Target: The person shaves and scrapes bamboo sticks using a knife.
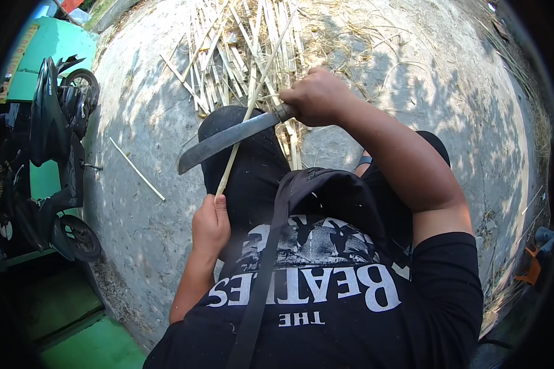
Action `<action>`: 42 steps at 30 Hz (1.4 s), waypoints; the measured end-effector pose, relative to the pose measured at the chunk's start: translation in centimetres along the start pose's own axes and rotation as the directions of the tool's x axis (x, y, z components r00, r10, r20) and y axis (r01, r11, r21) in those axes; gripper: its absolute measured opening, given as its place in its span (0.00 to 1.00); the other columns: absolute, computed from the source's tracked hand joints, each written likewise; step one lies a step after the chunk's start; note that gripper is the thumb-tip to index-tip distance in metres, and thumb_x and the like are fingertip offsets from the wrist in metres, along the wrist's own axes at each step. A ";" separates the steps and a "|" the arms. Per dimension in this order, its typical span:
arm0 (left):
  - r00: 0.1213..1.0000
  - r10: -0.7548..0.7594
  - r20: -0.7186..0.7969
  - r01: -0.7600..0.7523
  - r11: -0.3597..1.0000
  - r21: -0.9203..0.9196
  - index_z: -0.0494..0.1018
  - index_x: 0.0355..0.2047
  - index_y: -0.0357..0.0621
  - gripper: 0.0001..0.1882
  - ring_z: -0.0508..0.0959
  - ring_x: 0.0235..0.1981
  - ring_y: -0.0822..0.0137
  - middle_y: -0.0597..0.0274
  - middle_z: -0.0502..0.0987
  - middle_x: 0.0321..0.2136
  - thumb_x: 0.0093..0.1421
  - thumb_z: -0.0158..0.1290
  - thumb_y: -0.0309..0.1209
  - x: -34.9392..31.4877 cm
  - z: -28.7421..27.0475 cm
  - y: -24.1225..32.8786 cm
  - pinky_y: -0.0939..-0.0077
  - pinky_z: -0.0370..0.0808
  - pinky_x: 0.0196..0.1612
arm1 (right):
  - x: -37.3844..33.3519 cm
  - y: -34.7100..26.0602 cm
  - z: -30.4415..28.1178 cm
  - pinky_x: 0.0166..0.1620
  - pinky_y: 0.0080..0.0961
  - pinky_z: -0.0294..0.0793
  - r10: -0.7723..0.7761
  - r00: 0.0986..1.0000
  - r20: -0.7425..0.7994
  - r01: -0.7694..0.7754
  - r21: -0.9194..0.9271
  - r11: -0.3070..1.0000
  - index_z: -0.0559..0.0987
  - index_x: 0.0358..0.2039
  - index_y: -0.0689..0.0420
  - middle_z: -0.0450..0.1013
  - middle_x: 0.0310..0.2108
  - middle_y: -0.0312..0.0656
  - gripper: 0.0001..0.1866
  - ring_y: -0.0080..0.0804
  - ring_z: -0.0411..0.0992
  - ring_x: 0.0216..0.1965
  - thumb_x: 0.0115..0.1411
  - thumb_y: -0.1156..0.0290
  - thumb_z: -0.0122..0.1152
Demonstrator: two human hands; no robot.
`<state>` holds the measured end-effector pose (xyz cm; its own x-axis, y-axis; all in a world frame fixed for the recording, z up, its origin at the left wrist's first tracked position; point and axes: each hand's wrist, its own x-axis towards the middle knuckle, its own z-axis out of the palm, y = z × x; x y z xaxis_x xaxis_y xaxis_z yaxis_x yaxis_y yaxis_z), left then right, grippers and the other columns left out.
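Holding a long pale strip [230,166], probably split bamboo, the left hand [212,220] is pinching its near end just left of centre in the frame, while the strip is slanting up past the dark-trousered knee [218,123]. The right hand [317,99], upper centre, is wrapping its grip tight round the handle of a big machete-type knife [228,140], and the blade is crossing over the strip by the knee. Can't tell if the edge is actually biting in. As for how far along things are, I'm guessing mid-job: a messy heap of strips [228,67] is lying at the top of the frame, with dry shavings [321,46] spreading out on its right, so a fair bit of cutting is looking done. No clue which pieces in there are finished and which are waiting their turn, they're overlapping too much to count. One loner strip [136,169] is sitting well apart on the concrete ground [135,227] at left. The one in hand is looking unfinished to me, since the knife is hovering on or over it.
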<state>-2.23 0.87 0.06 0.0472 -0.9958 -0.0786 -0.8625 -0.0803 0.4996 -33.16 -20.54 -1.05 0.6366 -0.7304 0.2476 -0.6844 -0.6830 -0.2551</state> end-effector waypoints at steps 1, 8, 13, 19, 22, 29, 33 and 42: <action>1.000 -0.003 -0.003 0.003 1.000 0.001 0.65 0.27 0.37 0.26 0.73 0.22 0.34 0.40 0.70 0.18 0.76 0.40 0.47 0.1 0.1 -0.1 0.47 0.66 0.25 | 0.3 -0.1 -0.4 0.34 0.47 0.76 0.004 0.998 0.066 -0.001 -0.041 0.999 0.77 0.28 0.52 0.76 0.23 0.43 0.06 0.48 0.78 0.28 0.58 0.64 0.61; 0.999 0.029 -0.025 -0.029 1.000 0.002 0.66 0.27 0.37 0.26 0.73 0.22 0.34 0.40 0.70 0.18 0.76 0.40 0.47 0.0 0.3 -0.3 0.46 0.65 0.25 | -0.8 5.5 -0.3 0.39 0.45 0.79 0.376 0.926 -0.022 -0.371 0.120 0.921 0.80 0.32 0.51 0.79 0.27 0.45 0.07 0.48 0.79 0.33 0.57 0.63 0.61; 0.999 0.032 -0.002 -0.032 0.999 0.001 0.65 0.27 0.37 0.26 0.73 0.22 0.34 0.40 0.70 0.18 0.76 0.40 0.47 0.1 0.4 -0.6 0.46 0.65 0.25 | -0.2 1.1 0.3 0.33 0.48 0.76 0.107 0.990 0.087 -0.107 0.002 0.994 0.76 0.28 0.52 0.74 0.21 0.43 0.07 0.49 0.78 0.27 0.56 0.64 0.61; 0.996 0.068 -0.058 -0.069 0.998 -0.001 0.65 0.27 0.37 0.26 0.73 0.22 0.33 0.40 0.71 0.18 0.76 0.40 0.46 0.1 0.6 0.1 0.46 0.66 0.25 | -0.5 4.2 0.0 0.37 0.47 0.78 0.344 0.938 0.041 -0.346 0.172 0.922 0.79 0.28 0.50 0.78 0.25 0.46 0.05 0.51 0.79 0.31 0.51 0.66 0.64; 0.995 0.061 -0.084 -0.056 0.997 0.053 0.65 0.27 0.38 0.25 0.73 0.22 0.33 0.40 0.71 0.18 0.76 0.40 0.46 -0.1 0.6 0.2 0.46 0.66 0.25 | -0.5 4.3 -2.0 0.43 0.45 0.79 0.386 0.910 0.153 -0.392 0.007 0.920 0.80 0.32 0.51 0.80 0.31 0.45 0.07 0.47 0.80 0.38 0.53 0.65 0.64; 0.996 0.063 -0.067 -0.058 0.995 0.081 0.65 0.27 0.38 0.25 0.74 0.21 0.35 0.42 0.71 0.17 0.76 0.41 0.45 -0.3 0.7 0.1 0.46 0.66 0.24 | 0.2 -0.4 -2.3 0.40 0.45 0.79 0.176 0.957 0.231 -0.157 -0.096 0.983 0.81 0.32 0.51 0.79 0.30 0.45 0.07 0.49 0.80 0.36 0.54 0.64 0.62; 0.994 0.071 -0.082 -0.069 0.997 0.028 0.65 0.27 0.38 0.25 0.74 0.21 0.35 0.42 0.70 0.16 0.76 0.41 0.46 0.0 0.9 0.2 0.46 0.66 0.24 | -0.7 3.5 -1.1 0.38 0.48 0.78 0.303 0.946 0.119 -0.316 0.113 0.942 0.79 0.30 0.50 0.79 0.27 0.46 0.06 0.51 0.79 0.32 0.52 0.65 0.63; 1.000 0.021 -0.022 -0.020 0.999 0.049 0.66 0.27 0.37 0.25 0.73 0.21 0.34 0.41 0.70 0.17 0.76 0.41 0.46 0.2 0.3 0.2 0.46 0.66 0.24 | 0.2 -0.5 -0.5 0.34 0.47 0.76 0.065 0.994 0.091 -0.063 -0.028 0.998 0.76 0.29 0.49 0.76 0.22 0.42 0.05 0.49 0.78 0.28 0.55 0.64 0.61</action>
<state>-2.49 0.63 -0.09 0.0402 -0.9980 -0.0493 -0.8870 -0.0584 0.4580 -32.88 -20.37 -0.39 0.6204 -0.7709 0.1447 -0.7327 -0.6354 -0.2439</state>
